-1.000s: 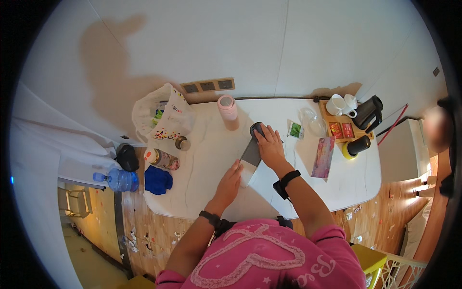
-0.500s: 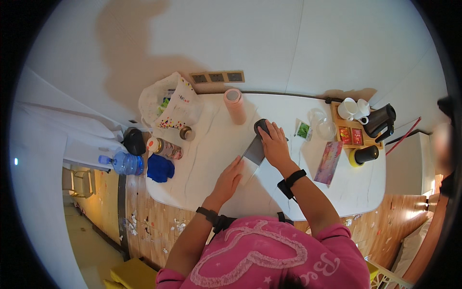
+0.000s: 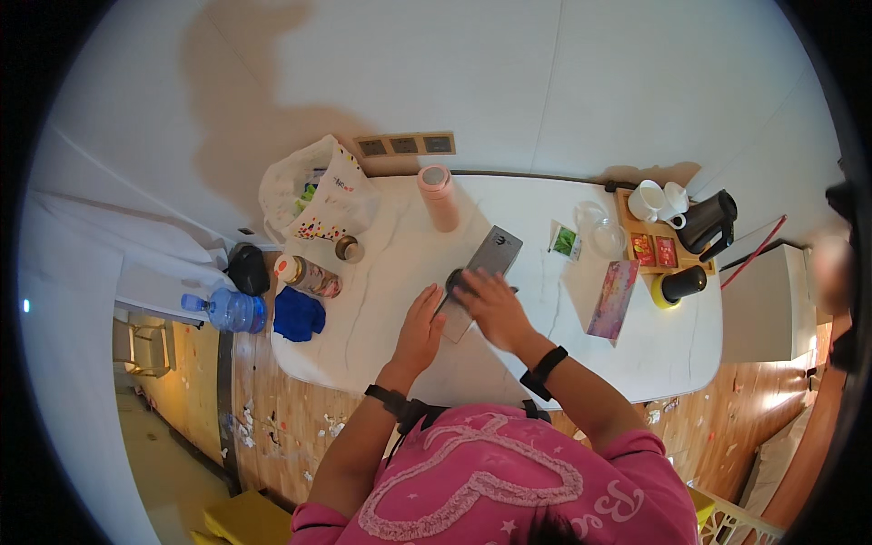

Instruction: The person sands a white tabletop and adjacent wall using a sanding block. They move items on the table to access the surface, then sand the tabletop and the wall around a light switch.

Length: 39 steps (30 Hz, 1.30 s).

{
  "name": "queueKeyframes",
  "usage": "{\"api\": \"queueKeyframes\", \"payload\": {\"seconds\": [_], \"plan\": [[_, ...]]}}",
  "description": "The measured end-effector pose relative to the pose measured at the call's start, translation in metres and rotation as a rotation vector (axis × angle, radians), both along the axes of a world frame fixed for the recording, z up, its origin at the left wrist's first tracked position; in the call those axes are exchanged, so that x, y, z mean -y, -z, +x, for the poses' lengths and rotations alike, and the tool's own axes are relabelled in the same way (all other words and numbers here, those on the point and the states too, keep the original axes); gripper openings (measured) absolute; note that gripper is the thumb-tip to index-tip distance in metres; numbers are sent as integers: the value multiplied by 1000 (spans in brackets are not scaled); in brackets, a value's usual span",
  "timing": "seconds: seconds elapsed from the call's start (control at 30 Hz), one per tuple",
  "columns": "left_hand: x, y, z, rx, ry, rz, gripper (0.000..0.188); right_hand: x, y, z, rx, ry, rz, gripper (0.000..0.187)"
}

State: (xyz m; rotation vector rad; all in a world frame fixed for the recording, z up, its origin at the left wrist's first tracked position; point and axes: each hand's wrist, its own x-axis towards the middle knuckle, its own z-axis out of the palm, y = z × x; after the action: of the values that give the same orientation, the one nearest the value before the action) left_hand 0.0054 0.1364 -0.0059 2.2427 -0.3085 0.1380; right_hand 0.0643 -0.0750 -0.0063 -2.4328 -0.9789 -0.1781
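Two bare hands are at a grey oblong box with a paler near end, which slants across the white bench, its far end reaching out beyond both hands. The right hand lies palm down over the pale end, its front fingers on a dark rounded thing just left of them; the hand is slightly blurred, and I cannot tell whether it grips that thing or only rests on it. The left hand is flat and narrow, fingers straight and close together and wrapped around nothing, its fingertips just beside the dark thing and its edge near the left side of the box. Straight beyond the left hand stands a pink bottle. Farther off to that hand's left are a small metallic cup, a patterned bottle, a blue cloth and a white bag with coloured dots. To the right of the right hand lie a green-and-white packet and a colourful card; farther right and beyond come a wooden tray bearing white cups, and a black kettle.
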Motion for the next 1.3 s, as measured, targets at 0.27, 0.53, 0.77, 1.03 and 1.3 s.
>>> {"api": "queueKeyframes", "payload": {"seconds": [0.27, 0.53, 0.77, 1.03, 1.3], "plan": [[12, 7, 2, 97, 55, -94, 62, -14, 9, -47, -47, -60, 67, 42], [24, -6, 8, -55, 145, 235, 93, 17, 20, 10, -4, 242, 104, 46], [22, 13, 11, -261, 112, 23, 99, 13, 15, 24, -63, 235, 278, 50], [1, 46, 1, -376, 155, -144, 84, -10, 41, -27, -102, -2, 108, 59], [-18, 60, -16, -431, 19, -61, 80, -30, 44, 36, 68, 36, -297, 51]]}}
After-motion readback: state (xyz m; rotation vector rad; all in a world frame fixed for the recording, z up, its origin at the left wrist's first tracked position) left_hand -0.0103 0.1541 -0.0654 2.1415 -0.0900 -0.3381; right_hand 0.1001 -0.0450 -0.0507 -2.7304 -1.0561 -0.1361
